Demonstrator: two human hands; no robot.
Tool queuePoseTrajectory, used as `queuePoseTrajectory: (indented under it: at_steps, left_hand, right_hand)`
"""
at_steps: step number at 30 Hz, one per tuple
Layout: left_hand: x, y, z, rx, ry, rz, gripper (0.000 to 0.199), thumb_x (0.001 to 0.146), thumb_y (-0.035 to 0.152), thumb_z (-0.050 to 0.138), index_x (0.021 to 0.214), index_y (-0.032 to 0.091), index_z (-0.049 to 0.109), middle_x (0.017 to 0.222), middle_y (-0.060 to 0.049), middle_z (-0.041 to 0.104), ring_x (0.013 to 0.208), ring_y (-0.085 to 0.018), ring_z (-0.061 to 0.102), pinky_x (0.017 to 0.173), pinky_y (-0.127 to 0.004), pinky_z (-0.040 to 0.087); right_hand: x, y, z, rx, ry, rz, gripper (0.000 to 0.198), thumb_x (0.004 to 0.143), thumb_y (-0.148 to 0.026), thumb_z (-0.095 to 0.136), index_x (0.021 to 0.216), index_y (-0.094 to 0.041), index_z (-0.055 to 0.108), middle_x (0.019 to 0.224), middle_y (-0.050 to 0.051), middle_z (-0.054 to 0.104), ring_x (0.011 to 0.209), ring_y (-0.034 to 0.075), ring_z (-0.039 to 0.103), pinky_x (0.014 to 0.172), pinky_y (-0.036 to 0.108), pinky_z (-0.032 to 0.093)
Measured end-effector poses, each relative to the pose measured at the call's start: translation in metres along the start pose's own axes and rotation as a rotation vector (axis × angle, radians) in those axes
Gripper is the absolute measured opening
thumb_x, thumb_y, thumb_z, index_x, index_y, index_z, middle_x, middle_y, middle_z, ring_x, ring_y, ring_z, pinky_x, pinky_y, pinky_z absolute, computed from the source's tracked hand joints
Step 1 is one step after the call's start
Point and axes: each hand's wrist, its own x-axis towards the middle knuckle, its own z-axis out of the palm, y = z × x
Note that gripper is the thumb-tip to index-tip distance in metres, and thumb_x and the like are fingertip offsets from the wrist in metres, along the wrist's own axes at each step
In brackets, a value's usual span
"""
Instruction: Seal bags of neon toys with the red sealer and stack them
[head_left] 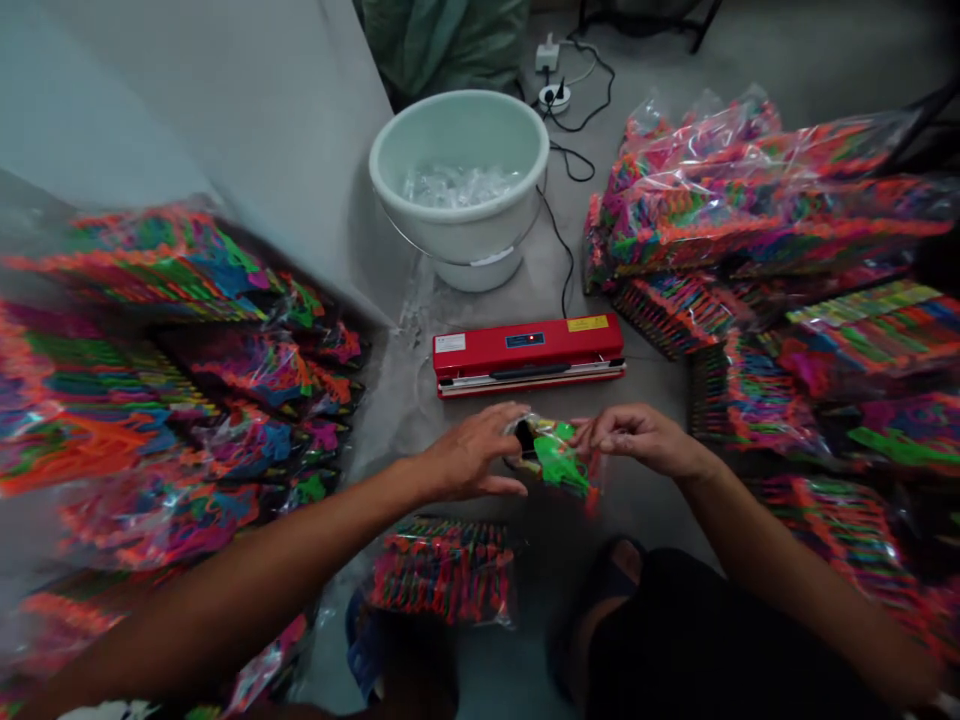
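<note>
Between my two hands hangs a small clear plastic bag (561, 455) with bright green, black and orange pieces in it. My right hand (645, 438) pinches the bag's right edge between thumb and fingers. At the bag's left end, my left hand (472, 452) has its thumb and fingers spread apart, the upper fingertips at or against the plastic. Just beyond the hands, a red bag sealer (529, 352) lies on the floor with a small red light lit. Below them rests a flat clear pack of colourful pieces (446, 572), near my feet.
A pale bucket (459, 240) holding crumpled clear plastic stands behind the sealer. Stacked packs of colourful pieces lie left (247, 365) and right (765, 220). A black cable (564, 240) runs back to a power socket (553, 97). A pale wall panel (300, 130) stands at left.
</note>
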Motion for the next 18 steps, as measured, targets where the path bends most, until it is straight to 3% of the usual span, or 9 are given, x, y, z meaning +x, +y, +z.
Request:
queuePoseTrajectory:
  at_steps: [3,6,8,13,16,18]
  left_hand:
    - [0.003,0.000,-0.006,-0.076,0.012,0.008,0.020,0.097,0.039,0.071,0.093,0.020,0.072,0.125,-0.013,0.072,0.120,-0.023,0.068,0.106,-0.037,0.054]
    - [0.004,0.000,-0.003,-0.200,0.113,-0.089,0.015,0.096,0.034,0.072,0.093,0.019,0.072,0.103,-0.009,0.075,0.095,-0.018,0.071,0.089,-0.029,0.056]
    - [0.005,-0.006,0.008,-0.356,0.269,-0.250,0.016,0.091,0.033,0.077,0.091,0.019,0.070,0.094,-0.006,0.073,0.087,-0.016,0.069,0.082,-0.027,0.055]
    - [0.017,-0.050,0.060,-0.928,0.821,-0.726,0.038,0.071,0.034,0.090,0.088,0.020,0.059,0.078,0.004,0.063,0.070,-0.011,0.062,0.069,-0.023,0.053]
    - [0.032,-0.075,0.091,-1.245,1.051,-0.857,0.055,0.061,0.031,0.094,0.104,0.022,0.060,0.081,0.006,0.064,0.069,-0.011,0.063,0.068,-0.024,0.053]
    - [0.041,-0.086,0.107,-1.368,1.133,-0.905,0.057,0.062,0.033,0.094,0.109,0.022,0.062,0.086,0.003,0.068,0.073,-0.011,0.065,0.068,-0.023,0.053]
  right_hand:
    - [0.002,0.018,-0.014,0.167,0.016,0.014,0.026,0.084,-0.045,0.086,0.084,-0.021,0.076,0.091,0.006,0.081,0.098,0.025,0.075,0.114,0.051,0.044]
    - [0.010,0.037,-0.024,0.358,0.166,0.026,0.029,0.076,-0.045,0.092,0.080,-0.022,0.073,0.085,0.003,0.079,0.091,0.022,0.074,0.104,0.046,0.052]
    - [0.018,0.052,-0.030,0.471,0.292,0.039,0.030,0.073,-0.042,0.094,0.079,-0.022,0.072,0.084,0.001,0.077,0.088,0.020,0.073,0.097,0.039,0.056]
    - [0.048,0.092,-0.040,0.635,0.565,0.130,0.029,0.071,-0.036,0.093,0.086,-0.018,0.074,0.083,-0.001,0.076,0.066,0.012,0.066,0.066,0.023,0.056]
    - [0.069,0.114,-0.042,0.692,0.677,0.169,0.029,0.071,-0.033,0.091,0.087,-0.016,0.075,0.078,0.000,0.076,0.062,0.013,0.065,0.063,0.024,0.057]
    - [0.079,0.125,-0.041,0.710,0.765,0.171,0.024,0.071,-0.029,0.090,0.083,-0.017,0.073,0.076,0.000,0.076,0.063,0.013,0.067,0.067,0.024,0.059]
